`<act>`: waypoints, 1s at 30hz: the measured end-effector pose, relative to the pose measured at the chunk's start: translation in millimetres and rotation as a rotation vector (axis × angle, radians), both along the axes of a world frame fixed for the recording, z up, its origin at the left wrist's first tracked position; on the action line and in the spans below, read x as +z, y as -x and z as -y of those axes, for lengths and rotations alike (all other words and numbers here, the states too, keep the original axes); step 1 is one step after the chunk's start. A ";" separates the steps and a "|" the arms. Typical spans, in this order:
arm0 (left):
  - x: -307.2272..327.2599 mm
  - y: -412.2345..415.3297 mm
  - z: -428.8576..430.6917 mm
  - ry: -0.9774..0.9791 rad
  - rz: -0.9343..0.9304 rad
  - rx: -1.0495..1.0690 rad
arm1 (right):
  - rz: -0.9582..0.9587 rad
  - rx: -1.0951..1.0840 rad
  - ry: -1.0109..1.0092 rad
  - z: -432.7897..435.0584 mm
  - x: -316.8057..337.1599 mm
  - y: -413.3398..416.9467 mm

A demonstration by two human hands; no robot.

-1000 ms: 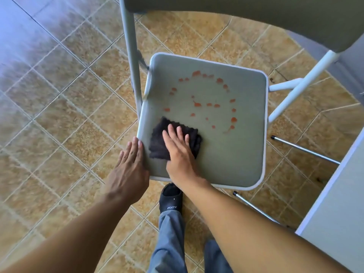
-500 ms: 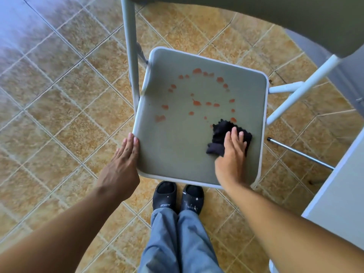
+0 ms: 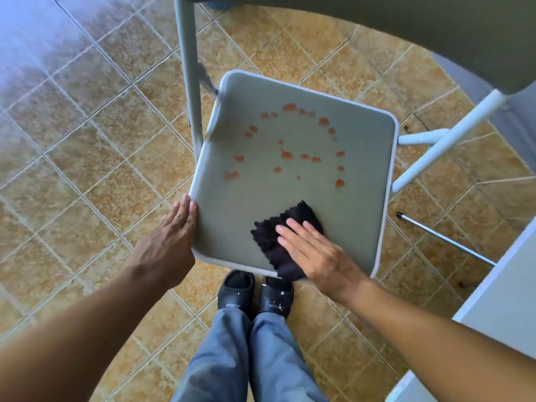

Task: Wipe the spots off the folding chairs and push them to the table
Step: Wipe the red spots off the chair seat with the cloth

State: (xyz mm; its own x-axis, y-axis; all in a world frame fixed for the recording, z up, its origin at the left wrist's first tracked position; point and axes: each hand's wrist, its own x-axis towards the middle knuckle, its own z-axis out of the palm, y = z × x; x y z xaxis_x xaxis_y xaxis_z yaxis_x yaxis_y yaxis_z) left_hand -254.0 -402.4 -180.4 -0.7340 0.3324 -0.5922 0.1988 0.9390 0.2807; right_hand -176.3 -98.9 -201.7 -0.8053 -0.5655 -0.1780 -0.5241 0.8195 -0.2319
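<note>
A grey folding chair stands below me, its seat [image 3: 356,204] ringed with several red-orange spots [image 3: 285,154] across the far half. A black cloth [image 3: 269,236] lies on the near part of the seat. My right hand [image 3: 316,253] presses flat on the cloth, fingers spread and pointing up-left. My left hand [image 3: 168,239] rests against the seat's near-left edge, fingers straight along the rim. The chair's backrest [image 3: 406,33] fills the top of the view.
A white table edge [image 3: 501,300] sits at the right, with a thin metal leg [image 3: 443,239] beside it. The chair's white rear legs [image 3: 441,140] stick out right. My two black slippers [image 3: 255,294] stand just under the seat's front edge, on tan floor tiles.
My right hand has dragged the cloth from the seat's right side back toward the near middle. A few spots at the lower right are gone. My left hand stays on the rim.
</note>
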 end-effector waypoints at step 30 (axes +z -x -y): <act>-19.2 98.0 20.3 -0.219 -0.012 -0.195 | 0.139 0.225 0.100 106.1 -12.8 69.6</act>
State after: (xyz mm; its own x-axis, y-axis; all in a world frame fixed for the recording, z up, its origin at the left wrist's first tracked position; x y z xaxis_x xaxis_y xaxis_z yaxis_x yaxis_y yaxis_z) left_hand -352.0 -422.7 -199.6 -0.6499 0.5869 -0.4828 0.3742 0.8001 0.4689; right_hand -245.9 -204.9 -214.5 -0.6291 -0.7480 -0.2117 -0.6482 0.6551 -0.3883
